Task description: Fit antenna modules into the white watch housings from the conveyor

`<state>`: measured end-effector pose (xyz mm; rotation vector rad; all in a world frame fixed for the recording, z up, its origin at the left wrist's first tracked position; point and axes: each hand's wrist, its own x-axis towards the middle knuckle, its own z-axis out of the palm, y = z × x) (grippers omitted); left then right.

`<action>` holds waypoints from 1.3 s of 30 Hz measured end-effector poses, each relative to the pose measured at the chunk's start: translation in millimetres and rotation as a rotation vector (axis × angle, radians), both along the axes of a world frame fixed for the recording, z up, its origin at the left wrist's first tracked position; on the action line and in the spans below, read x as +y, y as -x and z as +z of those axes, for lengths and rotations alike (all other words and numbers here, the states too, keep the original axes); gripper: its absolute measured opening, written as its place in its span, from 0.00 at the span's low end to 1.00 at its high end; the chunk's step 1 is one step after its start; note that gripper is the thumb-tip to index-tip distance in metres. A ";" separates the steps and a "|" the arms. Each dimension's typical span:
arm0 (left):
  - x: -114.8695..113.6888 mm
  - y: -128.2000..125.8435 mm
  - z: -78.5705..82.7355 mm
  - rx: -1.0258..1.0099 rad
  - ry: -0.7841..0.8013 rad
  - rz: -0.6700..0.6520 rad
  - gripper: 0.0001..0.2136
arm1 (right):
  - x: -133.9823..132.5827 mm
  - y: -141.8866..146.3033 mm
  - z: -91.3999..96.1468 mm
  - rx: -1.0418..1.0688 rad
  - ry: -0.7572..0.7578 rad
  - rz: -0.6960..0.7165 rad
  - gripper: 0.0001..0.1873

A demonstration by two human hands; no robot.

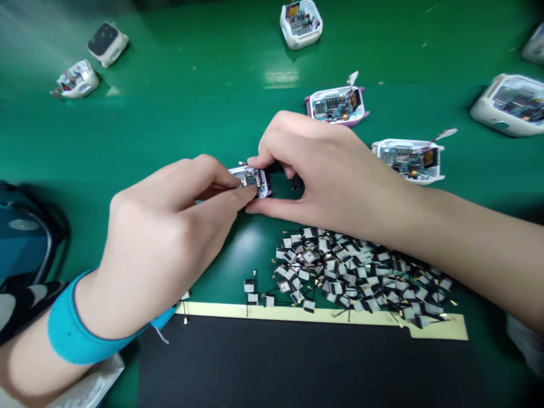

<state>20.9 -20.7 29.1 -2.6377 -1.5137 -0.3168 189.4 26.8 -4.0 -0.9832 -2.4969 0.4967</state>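
A small open watch case (264,186) with a white rim, purplish edge and circuit board inside is between my two hands. My left hand (170,226), with a blue band at the wrist, has its fingers closed on the case's left part, thumb tip over the board. My right hand (323,161) curves around the other end, index fingertip at the top edge and thumb along the lower side. The fingers hide much of the case. A dark piece (296,182) shows under my right palm; I cannot make out what it is.
Small grey-and-black parts with thin leads form a pile (340,269) below my right forearm. A yellow strip (297,314) edges a black mat (297,362). Open watch cases lie beyond: purple-edged (335,106), white (410,158), others farther off. A blue object (21,238) stands left.
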 end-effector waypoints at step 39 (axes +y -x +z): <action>1.3 -6.7 -4.8 -0.143 0.031 0.063 0.07 | 0.1 -0.5 -2.4 0.042 -0.007 0.005 0.13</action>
